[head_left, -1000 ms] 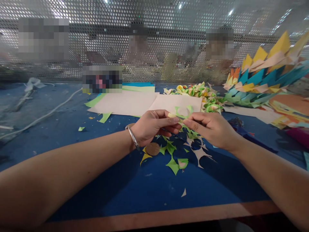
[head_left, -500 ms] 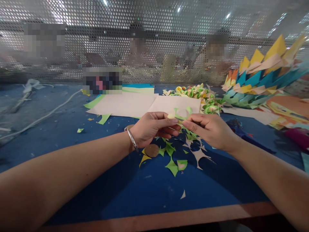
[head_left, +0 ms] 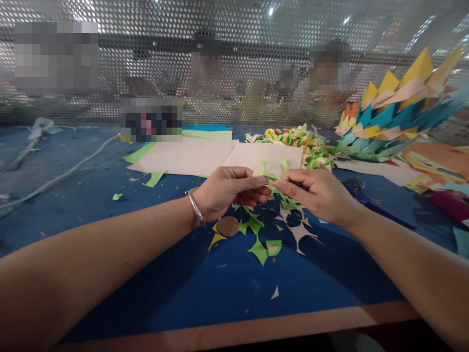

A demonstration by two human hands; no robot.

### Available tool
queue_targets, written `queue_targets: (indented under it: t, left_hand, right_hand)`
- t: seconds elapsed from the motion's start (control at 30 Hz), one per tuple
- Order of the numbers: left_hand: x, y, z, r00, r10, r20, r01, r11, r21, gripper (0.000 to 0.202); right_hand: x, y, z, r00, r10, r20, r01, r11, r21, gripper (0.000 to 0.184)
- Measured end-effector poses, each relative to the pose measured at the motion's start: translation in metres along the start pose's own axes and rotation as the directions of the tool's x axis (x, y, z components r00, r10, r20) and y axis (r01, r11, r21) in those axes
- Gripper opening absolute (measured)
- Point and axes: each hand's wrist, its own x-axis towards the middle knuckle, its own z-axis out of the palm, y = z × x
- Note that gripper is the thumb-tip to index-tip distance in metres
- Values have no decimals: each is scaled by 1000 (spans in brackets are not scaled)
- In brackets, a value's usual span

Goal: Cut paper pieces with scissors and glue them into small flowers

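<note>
My left hand point(head_left: 230, 189), with a silver bangle point(head_left: 195, 208) at its wrist, pinches a small pale yellow-green piece of paper point(head_left: 258, 173) between thumb and fingers. My right hand point(head_left: 319, 194) has its thumb and forefinger closed at the right end of this same piece. Fingers cover much of it, so its full shape is hidden. Below the hands lie green paper scraps point(head_left: 259, 250), a white paper offcut point(head_left: 299, 233) with curved edges, and a round brown disc point(head_left: 227, 226) beside a yellow scrap point(head_left: 216, 239).
White paper sheets point(head_left: 183, 155) lie behind the hands, beside a heap of curled paper pieces point(head_left: 293, 139). A layered paper model point(head_left: 395, 115) stands at the right. A white cord point(head_left: 69, 171) crosses the blue table point(head_left: 164, 293). A perforated metal screen point(head_left: 242, 63) rises behind.
The view has shifted slightly, moving everything a little left and up in the picture. Both hands keep their pinch on the paper piece, with hardly any change of pose.
</note>
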Motion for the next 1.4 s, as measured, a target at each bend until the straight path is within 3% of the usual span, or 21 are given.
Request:
queue_targets:
  t: [1.4]
  left_hand:
    - [1, -2, 1, 1000, -6, -13, 7, 1000, 29, 14]
  right_hand:
    - [0, 2, 1, 1000, -26, -2, 26, 1000, -13, 48]
